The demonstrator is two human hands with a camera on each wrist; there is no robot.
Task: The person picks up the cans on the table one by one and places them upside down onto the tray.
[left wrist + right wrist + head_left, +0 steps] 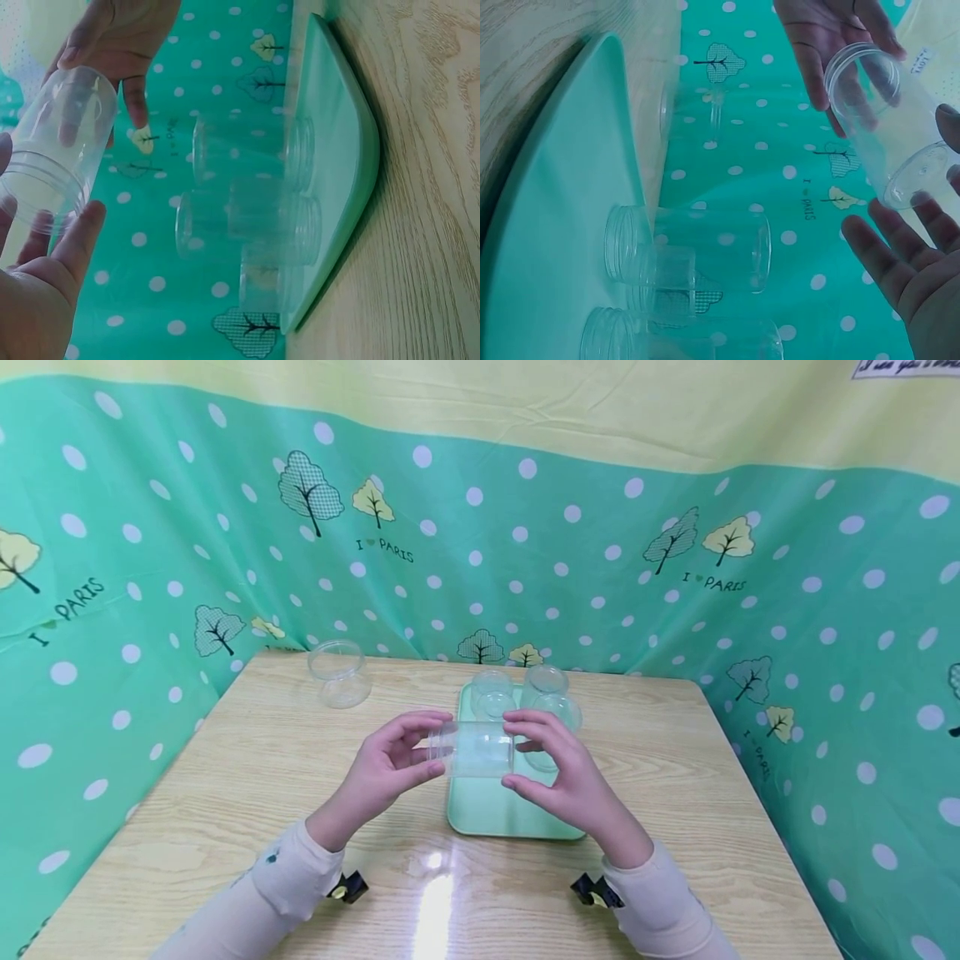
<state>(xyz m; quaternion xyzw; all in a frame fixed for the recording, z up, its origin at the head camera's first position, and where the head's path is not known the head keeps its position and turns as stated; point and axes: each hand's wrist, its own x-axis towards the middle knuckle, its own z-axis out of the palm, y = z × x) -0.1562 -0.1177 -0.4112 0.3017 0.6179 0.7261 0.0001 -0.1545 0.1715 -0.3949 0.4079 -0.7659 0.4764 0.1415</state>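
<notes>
Between both hands, a clear plastic jar (pixel 480 750) lies on its side in the air above the near part of a green tray (pixel 510 814). My left hand (pixel 392 758) grips its threaded open end, thumb below and fingers on top. At the other end, my right hand (pixel 561 770) holds the base between thumb and fingers. In the right wrist view the jar (pixel 889 127) looks see-through, with nothing visible inside. Behind it, several clear jars (pixel 240 154) stand on the tray with their threaded rims down; the held jar and right hand partly hide them in the head view.
Another clear jar (pixel 337 672) stands at the back left of the wooden table (pixel 270 752), off the tray. A green dotted curtain (pixel 517 560) closes off the back and both sides. Light glares off the tabletop near the front.
</notes>
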